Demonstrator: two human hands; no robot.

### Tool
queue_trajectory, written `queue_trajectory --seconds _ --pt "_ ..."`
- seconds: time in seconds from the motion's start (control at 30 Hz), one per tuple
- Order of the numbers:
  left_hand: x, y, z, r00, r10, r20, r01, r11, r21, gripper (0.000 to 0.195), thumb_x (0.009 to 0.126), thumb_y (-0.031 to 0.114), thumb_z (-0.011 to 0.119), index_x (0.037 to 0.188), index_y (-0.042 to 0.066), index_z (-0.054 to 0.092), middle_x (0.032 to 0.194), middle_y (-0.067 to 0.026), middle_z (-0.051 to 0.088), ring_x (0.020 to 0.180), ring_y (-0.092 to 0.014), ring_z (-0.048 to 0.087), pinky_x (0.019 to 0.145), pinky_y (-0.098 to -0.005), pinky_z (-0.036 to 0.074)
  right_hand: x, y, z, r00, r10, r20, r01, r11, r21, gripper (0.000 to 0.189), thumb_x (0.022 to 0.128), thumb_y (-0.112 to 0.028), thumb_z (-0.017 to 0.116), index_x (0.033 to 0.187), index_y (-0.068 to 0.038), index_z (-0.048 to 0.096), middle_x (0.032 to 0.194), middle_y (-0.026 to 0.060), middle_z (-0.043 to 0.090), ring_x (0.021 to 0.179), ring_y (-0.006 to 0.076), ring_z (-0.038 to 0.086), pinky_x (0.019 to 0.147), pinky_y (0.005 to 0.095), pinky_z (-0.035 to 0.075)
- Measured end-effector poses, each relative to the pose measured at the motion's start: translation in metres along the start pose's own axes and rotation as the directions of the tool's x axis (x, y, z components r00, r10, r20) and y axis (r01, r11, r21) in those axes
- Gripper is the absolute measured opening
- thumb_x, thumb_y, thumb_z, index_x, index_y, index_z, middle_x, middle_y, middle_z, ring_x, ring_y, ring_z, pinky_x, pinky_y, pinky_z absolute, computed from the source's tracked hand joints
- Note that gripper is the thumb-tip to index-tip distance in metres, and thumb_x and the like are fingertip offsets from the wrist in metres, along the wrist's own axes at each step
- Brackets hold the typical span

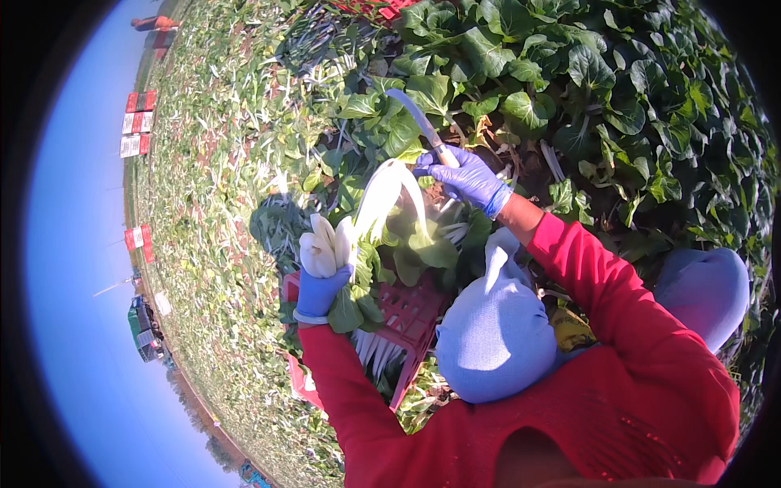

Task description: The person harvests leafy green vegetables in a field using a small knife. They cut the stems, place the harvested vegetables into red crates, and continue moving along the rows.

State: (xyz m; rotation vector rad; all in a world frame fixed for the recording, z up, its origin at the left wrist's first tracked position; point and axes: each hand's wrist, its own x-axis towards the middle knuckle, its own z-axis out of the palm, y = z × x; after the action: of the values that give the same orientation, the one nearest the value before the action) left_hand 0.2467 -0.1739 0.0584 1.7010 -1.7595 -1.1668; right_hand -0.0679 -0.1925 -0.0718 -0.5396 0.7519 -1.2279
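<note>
My left hand [322, 290], in a blue glove, grips white-stemmed leafy greens [323, 247], with their pale stem bases up and some green leaves hanging beside the wrist. In my right hand [470, 177], also gloved, is the pale handle of a curved harvesting knife [415, 113]; its blade points up and to the left, over the leaves. Between the hands, bright white stalks [387, 189] arch over and droop. Under and beside my left forearm stands a red plastic crate [412, 311], holding more greens with white stalks.
Dense uncut leafy plants [610, 79] grow on the right. Cut leaves and stalks [219, 152] litter the ground at left. My bent knee [497, 335] is close to the crate. Stacked crates [137, 122], a person [155, 23] and a green vehicle [143, 329] stand far off.
</note>
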Motion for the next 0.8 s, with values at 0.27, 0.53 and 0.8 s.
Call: queue_trajectory --seconds 0.27,0.53,0.8 --pt "-0.041 0.051 0.037 0.980 0.054 0.191 -0.042 0.997 -0.066 0.069 0.072 0.003 0.073 0.133 0.000 0.041 0.130 -0.0130 0.051 0.118 -0.019 0.052 0.097 -0.0311 0.042 -0.039 -0.065 0.048 0.955 -0.294 0.049 0.277 0.813 -0.513 0.044 0.073 -0.031 0.078 0.103 -0.005 0.059 0.086 0.0032 0.062 0.077 0.0094 0.057 0.071 0.0265 0.048" --pt "-0.086 0.108 0.102 0.892 0.451 -0.033 -0.449 0.892 0.055 0.052 0.073 0.012 0.073 0.119 -0.001 0.050 0.107 -0.0141 0.062 0.098 -0.020 0.061 0.083 -0.0328 0.049 -0.079 -0.109 0.099 0.957 -0.267 0.110 0.266 0.669 -0.694 0.052 0.069 -0.036 0.078 0.099 0.001 0.057 0.084 0.0108 0.063 0.073 0.0168 0.059 0.069 0.0320 0.048" --pt "-0.103 0.108 0.105 0.793 0.607 -0.054 -0.600 0.763 -0.241 0.062 0.079 0.007 0.066 0.133 0.000 0.038 0.125 -0.0078 0.050 0.113 -0.016 0.050 0.095 -0.0319 0.042 -0.120 -0.170 0.118 0.851 -0.074 0.519 0.389 0.753 -0.530 0.031 0.081 -0.028 0.073 0.098 -0.005 0.063 0.076 -0.0013 0.063 0.056 0.0036 0.053 0.047 0.0194 0.041"
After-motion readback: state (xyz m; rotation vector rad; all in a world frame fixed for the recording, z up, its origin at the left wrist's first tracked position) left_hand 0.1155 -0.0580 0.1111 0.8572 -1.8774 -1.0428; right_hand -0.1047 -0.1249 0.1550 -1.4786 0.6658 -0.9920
